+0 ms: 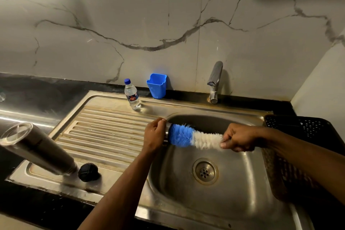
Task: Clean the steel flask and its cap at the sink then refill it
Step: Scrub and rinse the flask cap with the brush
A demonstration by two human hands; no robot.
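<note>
Left hand [155, 134] grips a small steel item [166, 132] at the basin [242, 188] edge, probably the cap, mostly hidden. Right hand [236, 139] holds the blue-white bottle brush [194, 138], blue end against it. Steel flask [35, 147] inverted on drainboard [104, 132], black knob [88, 172] beside its mouth. Tap [214, 82] off.

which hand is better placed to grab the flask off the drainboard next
Left, probably. The steel flask stands inverted at the drainboard's left end, on the left hand's side. The right hand grips the bottle brush over the basin, farther away.
</note>
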